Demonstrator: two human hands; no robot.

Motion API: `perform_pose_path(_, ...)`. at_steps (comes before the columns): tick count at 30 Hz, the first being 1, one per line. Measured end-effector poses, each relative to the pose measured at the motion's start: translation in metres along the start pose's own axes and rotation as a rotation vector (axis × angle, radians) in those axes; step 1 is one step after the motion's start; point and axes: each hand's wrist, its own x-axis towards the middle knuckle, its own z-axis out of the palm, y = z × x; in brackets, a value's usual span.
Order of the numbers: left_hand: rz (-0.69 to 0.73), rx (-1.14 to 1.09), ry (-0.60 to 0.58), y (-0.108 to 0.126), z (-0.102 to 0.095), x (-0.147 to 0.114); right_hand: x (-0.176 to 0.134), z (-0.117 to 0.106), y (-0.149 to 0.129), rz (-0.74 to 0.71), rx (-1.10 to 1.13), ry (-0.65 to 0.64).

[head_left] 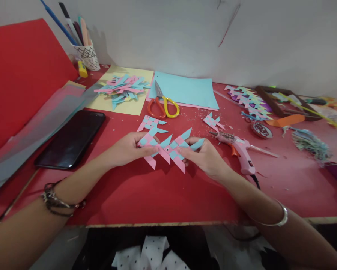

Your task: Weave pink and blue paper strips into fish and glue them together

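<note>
Two woven paper fish in pink and blue meet end to end just above the red table. My left hand [131,150] pinches the left paper fish [148,140] between thumb and fingers. The right paper fish [178,148], with a small eye on it, is gripped by my right hand [203,155]. Whether the two are joined or only touching I cannot tell. Behind my left hand lies another paper fish [151,123], and a smaller one [212,121] lies beyond my right hand. A pink hot glue gun [243,153] rests right of my right hand.
Red-and-yellow-handled scissors [164,107] lie behind the hands. Paper strips [126,88] are heaped on a yellow sheet [134,108], beside blue paper [185,90]. A black phone [72,138] is at left, a pen cup [88,56] behind it. Far right holds a wooden frame [286,99] and yarn [310,144].
</note>
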Motion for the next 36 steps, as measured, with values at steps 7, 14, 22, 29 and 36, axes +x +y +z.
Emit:
perform_pose_path(7,-0.057,0.058,0.082,0.0017,0.0034,-0.0003,0.0005,-0.0006,0.0049,-0.043,-0.029,0.01)
perform_pose_path(14,-0.026,0.098,0.107,0.0048,0.0051,-0.0003,0.0014,0.001,0.0062,-0.009,-0.02,0.035)
perform_pose_path(22,-0.004,0.153,0.14,0.0065,0.0074,-0.0007,0.0003,0.0051,0.0049,-0.043,-0.07,0.154)
perform_pose_path(29,-0.009,0.118,0.131,0.0091,0.0089,-0.0021,0.0003,0.0053,0.0056,-0.027,-0.089,0.156)
perform_pose_path(36,-0.01,0.098,0.141,0.0102,0.0102,-0.0024,0.0006,0.0056,0.0045,-0.035,-0.116,0.17)
